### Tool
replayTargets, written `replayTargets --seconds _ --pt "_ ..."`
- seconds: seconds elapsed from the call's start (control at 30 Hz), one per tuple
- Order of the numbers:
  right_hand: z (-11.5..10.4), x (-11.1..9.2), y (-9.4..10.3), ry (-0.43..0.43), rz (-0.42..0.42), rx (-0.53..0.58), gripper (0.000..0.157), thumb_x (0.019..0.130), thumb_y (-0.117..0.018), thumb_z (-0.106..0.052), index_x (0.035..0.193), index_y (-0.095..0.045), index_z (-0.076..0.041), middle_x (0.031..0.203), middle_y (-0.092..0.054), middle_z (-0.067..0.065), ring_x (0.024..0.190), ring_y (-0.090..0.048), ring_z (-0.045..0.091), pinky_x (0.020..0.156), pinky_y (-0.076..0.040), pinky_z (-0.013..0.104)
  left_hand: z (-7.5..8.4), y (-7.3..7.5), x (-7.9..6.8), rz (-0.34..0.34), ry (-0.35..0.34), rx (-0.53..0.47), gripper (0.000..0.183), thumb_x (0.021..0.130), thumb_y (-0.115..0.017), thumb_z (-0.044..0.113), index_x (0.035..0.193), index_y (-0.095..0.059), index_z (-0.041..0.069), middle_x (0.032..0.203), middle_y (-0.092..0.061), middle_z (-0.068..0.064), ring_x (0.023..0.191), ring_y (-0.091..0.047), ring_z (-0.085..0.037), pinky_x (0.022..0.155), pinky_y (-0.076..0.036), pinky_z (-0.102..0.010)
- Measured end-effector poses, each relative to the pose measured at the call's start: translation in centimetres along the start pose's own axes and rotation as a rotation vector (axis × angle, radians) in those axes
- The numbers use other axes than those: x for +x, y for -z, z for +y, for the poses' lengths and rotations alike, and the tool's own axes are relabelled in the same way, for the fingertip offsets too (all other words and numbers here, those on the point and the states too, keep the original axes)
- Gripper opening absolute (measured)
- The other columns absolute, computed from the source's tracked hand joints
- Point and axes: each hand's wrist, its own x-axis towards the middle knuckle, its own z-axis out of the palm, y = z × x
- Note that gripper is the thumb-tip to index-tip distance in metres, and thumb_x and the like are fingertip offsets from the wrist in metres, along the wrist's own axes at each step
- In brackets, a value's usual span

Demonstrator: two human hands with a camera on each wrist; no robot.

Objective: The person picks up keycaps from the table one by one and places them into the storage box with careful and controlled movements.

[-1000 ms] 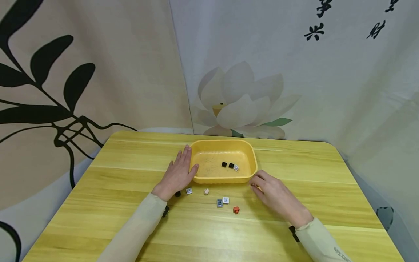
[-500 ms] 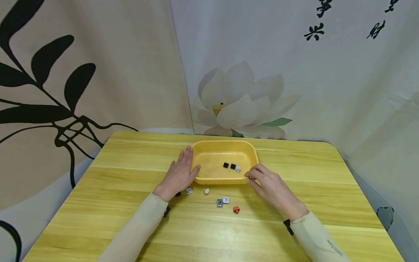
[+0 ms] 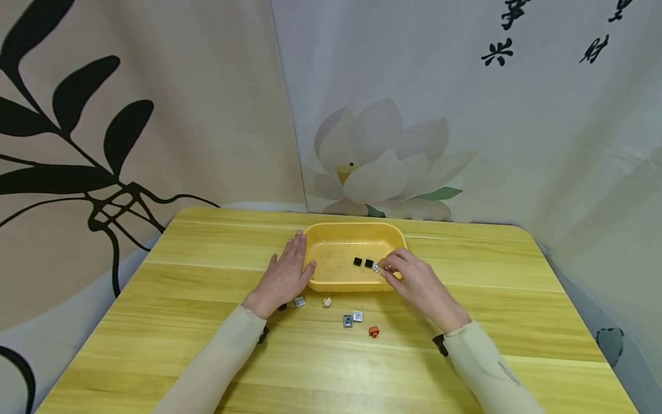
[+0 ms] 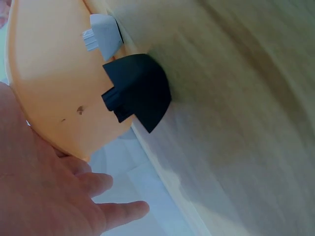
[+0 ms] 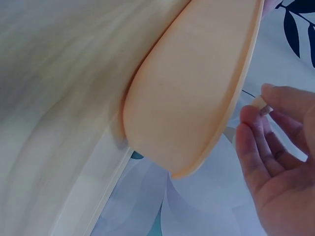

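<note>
My left hand (image 3: 281,279) rests with straight fingers along the left side of a yellow plastic basin (image 3: 357,287). My right hand (image 3: 421,286) is over the basin's right end. Its thumb and index finger pinch a small pale keycap (image 5: 259,103), seen clearly only in the right wrist view. Inside the basin lie a black keycap (image 3: 358,261), a second black keycap (image 3: 369,263) and a white keycap (image 3: 376,267), the last close to my right fingertips. In the left wrist view a black keycap (image 4: 140,88) and a grey-white keycap (image 4: 106,35) stand near the basin wall.
On the wooden table (image 3: 496,310) before the basin lie a cream keycap (image 3: 327,302), a white keycap (image 3: 357,316), a blue-grey keycap (image 3: 347,321) and a red keycap (image 3: 374,332). A printed curtain (image 3: 217,115) hangs behind the table.
My right hand has moved left and up from beside the basin's front right corner to over its inside, still pinching the pale keycap. The left hand stays at the basin's side; the basin shifted slightly right.
</note>
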Motion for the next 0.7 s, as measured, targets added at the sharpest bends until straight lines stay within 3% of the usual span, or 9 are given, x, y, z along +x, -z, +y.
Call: replayTargets --seconds 0.7 --pt "-0.1 4.4 -2.6 -0.109 -0.113 0.015 0.013 0.096 -0.075 -0.008 0.108 -0.077 -0.005 0.100 -0.068 0.004 0.087 -0.065 0.017 0.078 -0.057 0.033 0.0 -0.1 0.0 -0.003 0.010 -0.005 0.075 0.112 -0.034 0.043 0.164 -0.003 -0.001 0.172 0.003 -0.015 0.157 -0.009 -0.039 0.116 -0.020 -0.072"
